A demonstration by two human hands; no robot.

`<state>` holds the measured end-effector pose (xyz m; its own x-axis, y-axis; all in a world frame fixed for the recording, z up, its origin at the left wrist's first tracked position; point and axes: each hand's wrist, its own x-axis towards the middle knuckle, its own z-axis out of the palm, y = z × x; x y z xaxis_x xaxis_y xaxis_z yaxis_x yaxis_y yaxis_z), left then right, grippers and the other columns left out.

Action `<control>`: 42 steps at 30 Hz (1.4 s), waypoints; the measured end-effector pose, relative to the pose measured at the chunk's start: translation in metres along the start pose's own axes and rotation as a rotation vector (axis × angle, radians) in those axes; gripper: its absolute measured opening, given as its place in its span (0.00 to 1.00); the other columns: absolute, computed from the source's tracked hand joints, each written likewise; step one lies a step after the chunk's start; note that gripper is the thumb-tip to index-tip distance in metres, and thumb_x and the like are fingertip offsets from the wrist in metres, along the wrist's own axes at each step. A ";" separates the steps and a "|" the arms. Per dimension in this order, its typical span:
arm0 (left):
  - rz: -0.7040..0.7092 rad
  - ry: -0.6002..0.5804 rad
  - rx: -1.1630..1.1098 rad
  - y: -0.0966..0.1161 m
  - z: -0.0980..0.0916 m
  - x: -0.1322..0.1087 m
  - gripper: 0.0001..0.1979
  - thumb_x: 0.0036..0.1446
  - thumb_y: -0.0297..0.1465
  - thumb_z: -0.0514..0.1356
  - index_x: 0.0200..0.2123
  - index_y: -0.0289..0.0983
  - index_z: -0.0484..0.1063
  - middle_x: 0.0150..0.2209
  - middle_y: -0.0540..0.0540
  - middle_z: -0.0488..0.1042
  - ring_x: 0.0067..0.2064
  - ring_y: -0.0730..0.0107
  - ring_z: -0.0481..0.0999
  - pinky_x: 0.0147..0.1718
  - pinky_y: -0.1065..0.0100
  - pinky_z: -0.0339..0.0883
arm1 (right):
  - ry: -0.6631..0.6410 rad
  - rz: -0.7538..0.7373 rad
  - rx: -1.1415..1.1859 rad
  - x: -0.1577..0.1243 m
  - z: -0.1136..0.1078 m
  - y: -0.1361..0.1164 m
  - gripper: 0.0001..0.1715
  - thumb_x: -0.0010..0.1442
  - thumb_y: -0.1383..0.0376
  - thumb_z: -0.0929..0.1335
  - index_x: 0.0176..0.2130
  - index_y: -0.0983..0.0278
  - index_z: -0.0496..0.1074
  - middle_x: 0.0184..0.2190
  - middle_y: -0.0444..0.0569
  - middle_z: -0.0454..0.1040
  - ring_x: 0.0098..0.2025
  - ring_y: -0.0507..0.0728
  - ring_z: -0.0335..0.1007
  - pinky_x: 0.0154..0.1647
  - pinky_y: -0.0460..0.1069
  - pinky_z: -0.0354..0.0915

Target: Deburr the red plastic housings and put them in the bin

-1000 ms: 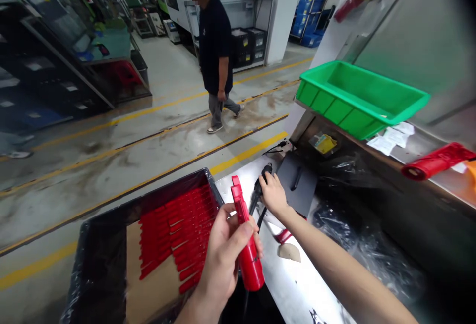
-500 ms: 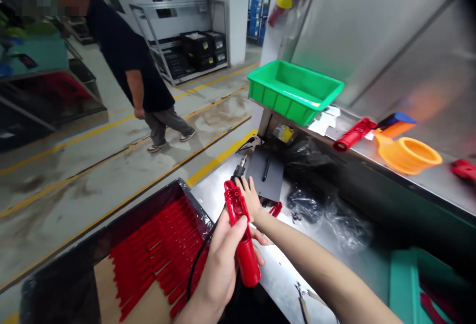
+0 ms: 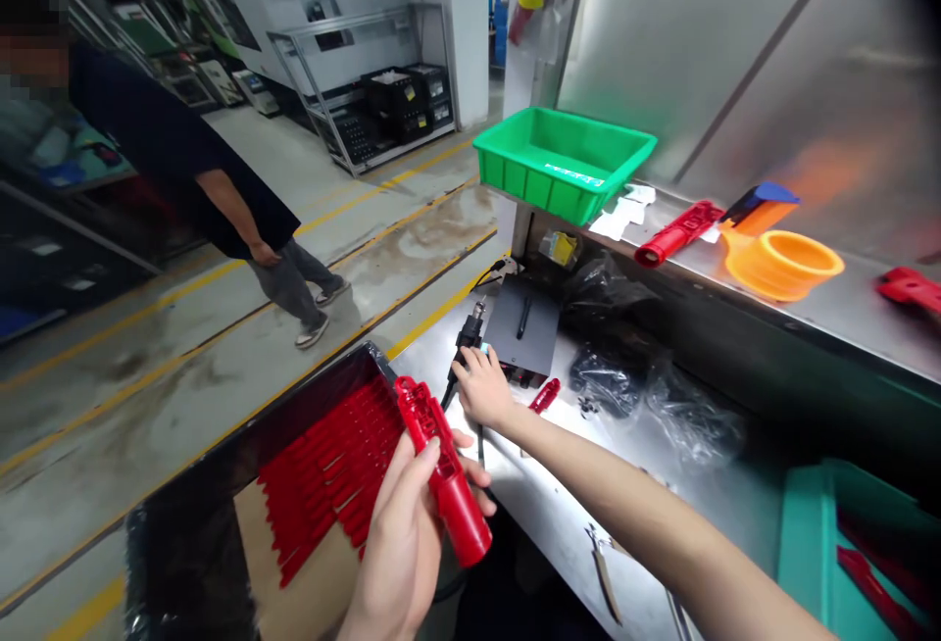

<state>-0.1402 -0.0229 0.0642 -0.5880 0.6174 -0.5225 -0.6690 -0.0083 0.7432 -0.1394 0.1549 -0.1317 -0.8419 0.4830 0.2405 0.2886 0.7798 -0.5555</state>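
Observation:
A red plastic housing point(image 3: 460, 509) with a round barrel end is held in my left hand point(image 3: 412, 504), its open, ribbed side facing up. My right hand point(image 3: 485, 388) reaches over the metal bench to a black cabled tool point(image 3: 468, 335) with a metal tip; its fingers are bent at the tool's lower part, and whether they grip it is unclear. Beside that hand sits a dark grey box point(image 3: 523, 322) with a handle. A smaller red part point(image 3: 545, 396) lies on the bench just right of my right wrist.
Rows of red parts point(image 3: 323, 474) fill a black-lined crate at left. A green bin point(image 3: 563, 161), a red housing point(image 3: 680, 232) and an orange ring piece point(image 3: 786, 264) sit on the shelf. Pliers point(image 3: 604, 577) lie on the bench; a teal bin point(image 3: 809, 543) stands right. A person point(image 3: 183, 161) walks beyond.
My left hand and the red housing have shifted left. My right hand has drawn its spread fingers in at the black tool. The person has moved left, and the whole view has shifted slightly.

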 end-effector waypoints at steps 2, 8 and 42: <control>0.004 -0.061 -0.006 0.000 0.011 -0.006 0.14 0.61 0.39 0.69 0.44 0.36 0.77 0.42 0.42 0.79 0.37 0.58 0.80 0.34 0.58 0.80 | 0.097 0.049 0.145 -0.027 -0.032 -0.010 0.14 0.70 0.65 0.71 0.54 0.66 0.75 0.58 0.59 0.76 0.58 0.66 0.75 0.63 0.64 0.71; -0.024 -0.353 -0.055 -0.016 0.067 -0.020 0.12 0.64 0.36 0.65 0.48 0.36 0.78 0.45 0.40 0.81 0.48 0.52 0.81 0.52 0.52 0.77 | 0.511 0.222 0.410 -0.166 -0.166 -0.058 0.17 0.79 0.61 0.59 0.62 0.58 0.66 0.47 0.51 0.77 0.38 0.57 0.81 0.41 0.53 0.80; 0.157 -0.572 0.297 -0.140 0.191 -0.139 0.28 0.52 0.45 0.76 0.54 0.42 0.82 0.56 0.36 0.83 0.60 0.37 0.78 0.61 0.49 0.72 | 1.259 0.249 0.604 -0.388 -0.356 -0.051 0.17 0.70 0.57 0.75 0.55 0.61 0.79 0.48 0.53 0.84 0.50 0.62 0.82 0.47 0.51 0.79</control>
<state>0.1222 0.0427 0.1132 -0.2793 0.9475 -0.1555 -0.3930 0.0350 0.9189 0.3350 0.0699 0.0866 0.2562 0.8570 0.4471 -0.1393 0.4904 -0.8603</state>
